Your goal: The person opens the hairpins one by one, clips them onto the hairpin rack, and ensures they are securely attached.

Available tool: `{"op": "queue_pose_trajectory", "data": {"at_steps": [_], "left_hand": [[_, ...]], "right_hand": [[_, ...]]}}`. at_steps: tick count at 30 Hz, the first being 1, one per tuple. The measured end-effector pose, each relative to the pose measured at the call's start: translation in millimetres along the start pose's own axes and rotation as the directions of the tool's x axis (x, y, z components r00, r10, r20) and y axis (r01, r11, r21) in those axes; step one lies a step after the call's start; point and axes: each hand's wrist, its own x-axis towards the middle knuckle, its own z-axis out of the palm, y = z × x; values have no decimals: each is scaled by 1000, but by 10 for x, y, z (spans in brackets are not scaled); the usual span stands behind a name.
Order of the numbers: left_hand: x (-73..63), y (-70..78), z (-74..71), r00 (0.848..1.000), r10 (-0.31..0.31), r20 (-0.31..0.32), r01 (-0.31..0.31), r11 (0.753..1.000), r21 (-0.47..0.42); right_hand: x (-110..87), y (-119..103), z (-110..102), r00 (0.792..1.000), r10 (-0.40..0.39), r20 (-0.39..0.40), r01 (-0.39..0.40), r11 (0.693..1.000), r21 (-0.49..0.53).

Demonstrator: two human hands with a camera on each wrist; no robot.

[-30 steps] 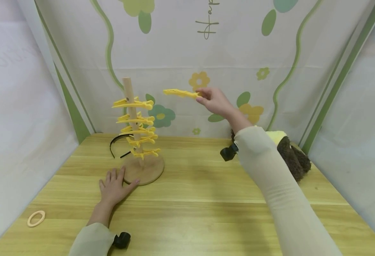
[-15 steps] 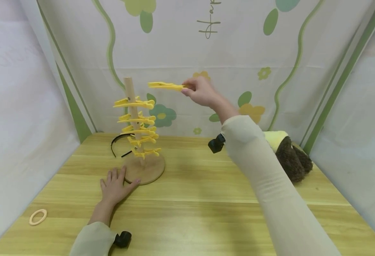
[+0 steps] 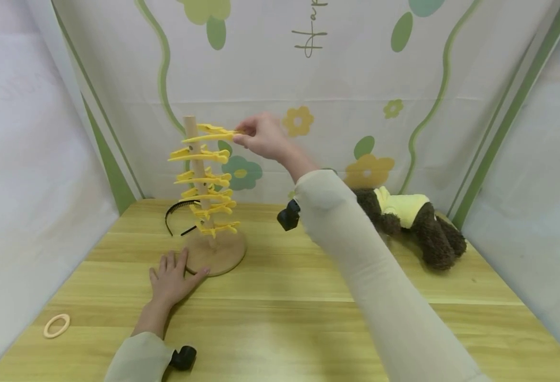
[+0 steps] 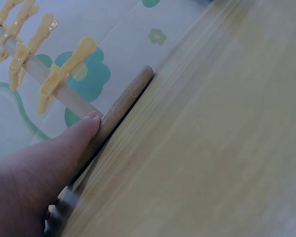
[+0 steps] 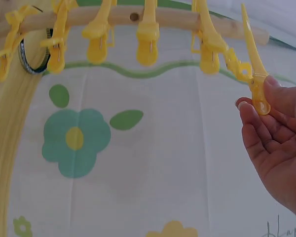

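Observation:
A wooden post (image 3: 190,125) stands upright on a round wooden base (image 3: 229,255). Several yellow crocodile hair clips (image 3: 203,156) are clipped along it, one above another. High up, my right hand (image 3: 267,139) pinches the handle end of another yellow hair clip (image 5: 255,54) between thumb and fingers. That clip's two arms are spread, one to each side of the post near its top, above the uppermost fastened clip. Fingers straight and spread, my left hand (image 3: 169,284) lies at the near left edge of the base; its thumb presses on the base's rim in the left wrist view.
A black toothed headband (image 3: 169,212) lies behind the post on the left. Near the table's left edge is a pale ring (image 3: 57,325). A brown plush toy in a yellow top (image 3: 406,209) lies at the back right, partly behind my right sleeve. A printed cloth hangs behind.
My right hand has carried the yellow hair clip leftward to the post's top, and the clip's arms have spread apart around the post. The left hand stays on the base.

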Motion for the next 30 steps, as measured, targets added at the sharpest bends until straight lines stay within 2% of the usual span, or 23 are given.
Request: {"op": "queue_pose_trajectory", "data": {"at_steps": [8,13,18,23,30], "left_hand": [[-1,-9,28,1000,7,-5,-7,1000,5],[-2,-30,24,1000,13,-12,-13,1000,4],[-1,-47,15,1000,6,-6,-6,1000,11],[-9,-41,4,1000,5,1,-5,1000,1],[-21,-47,-5,1000,1,5,-1,1000,-8]], "right_hand": [[82,-149,158,1000,-9,-19,9,999,39],[116,-189,182,1000,-6,-25,7,999,32],[145,-218,205,1000,18,-18,-17,998,68],[155,-220,223,1000,8,-27,-5,997,78],[134,-256,253,1000,-7,17,5,996,94]]}}
